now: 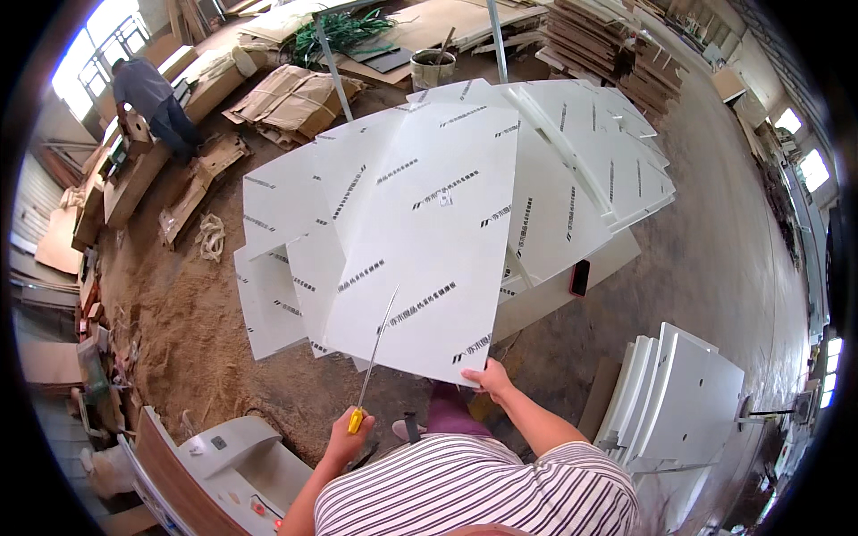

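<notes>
My left hand (pixel 342 439) is closed round the yellow handle of a tool with a long thin metal shaft (pixel 379 338). Its shaft points up and away over the near edge of a large white panel (pixel 420 241); whether the tip touches the surface I cannot tell. My right hand (pixel 490 379) grips that panel's near right corner, thumb on top and fingers underneath. Dark diagonal print runs across the panel, and a small label (pixel 445 198) sits near its middle. Beneath and around it lie several more printed white panels (pixel 559 201), overlapping and fanned out.
A dark phone (pixel 580 278) lies at the stack's right edge. White boards (pixel 684 393) stand at the right. A curved white piece (pixel 232 456) is at the lower left. Sawdust (pixel 170 304) covers the left floor. A bucket (pixel 433 69) stands behind the stack; another person (pixel 154 98) bends at far left.
</notes>
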A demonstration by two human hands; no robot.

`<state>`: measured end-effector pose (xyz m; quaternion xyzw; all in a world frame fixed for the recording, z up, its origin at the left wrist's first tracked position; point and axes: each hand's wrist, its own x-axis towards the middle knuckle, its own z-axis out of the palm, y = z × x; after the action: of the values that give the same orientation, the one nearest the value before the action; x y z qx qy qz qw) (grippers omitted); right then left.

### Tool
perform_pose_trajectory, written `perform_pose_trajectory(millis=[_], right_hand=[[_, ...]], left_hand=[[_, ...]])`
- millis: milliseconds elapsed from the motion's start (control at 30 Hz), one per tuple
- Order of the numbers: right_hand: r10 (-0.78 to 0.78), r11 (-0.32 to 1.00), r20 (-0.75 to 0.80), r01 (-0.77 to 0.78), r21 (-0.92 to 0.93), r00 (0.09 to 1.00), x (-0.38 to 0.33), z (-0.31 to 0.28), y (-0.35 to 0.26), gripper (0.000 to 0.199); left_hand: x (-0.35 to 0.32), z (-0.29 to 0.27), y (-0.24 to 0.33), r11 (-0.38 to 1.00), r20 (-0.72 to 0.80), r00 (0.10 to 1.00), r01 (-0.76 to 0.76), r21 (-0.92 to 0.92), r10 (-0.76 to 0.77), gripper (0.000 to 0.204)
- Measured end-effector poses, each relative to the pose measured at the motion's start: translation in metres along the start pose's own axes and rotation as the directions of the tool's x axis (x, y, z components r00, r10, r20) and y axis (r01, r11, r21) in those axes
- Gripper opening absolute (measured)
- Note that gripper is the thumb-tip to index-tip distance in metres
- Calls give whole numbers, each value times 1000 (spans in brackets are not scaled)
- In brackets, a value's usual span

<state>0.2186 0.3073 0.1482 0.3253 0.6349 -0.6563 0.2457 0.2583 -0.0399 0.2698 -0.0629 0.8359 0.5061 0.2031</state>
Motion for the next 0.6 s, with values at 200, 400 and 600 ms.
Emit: perform_pose_trajectory(millis=[200,400,600], right_hand=[[-210,931,-21,193,-309,978,-148,-17,-63,40],[-623,637,24,525,-565,782,-213,45,-130,38],[-706,443,407,810,-384,579,-209,149,-167,48]], left_hand=[[-16,0,43,968,-8,972,-233,-94,233,17],[-30,9,108,758,108,761,-602,-250,640,34],[-37,17,77,793,-470,735,-599,-111,490,42]])
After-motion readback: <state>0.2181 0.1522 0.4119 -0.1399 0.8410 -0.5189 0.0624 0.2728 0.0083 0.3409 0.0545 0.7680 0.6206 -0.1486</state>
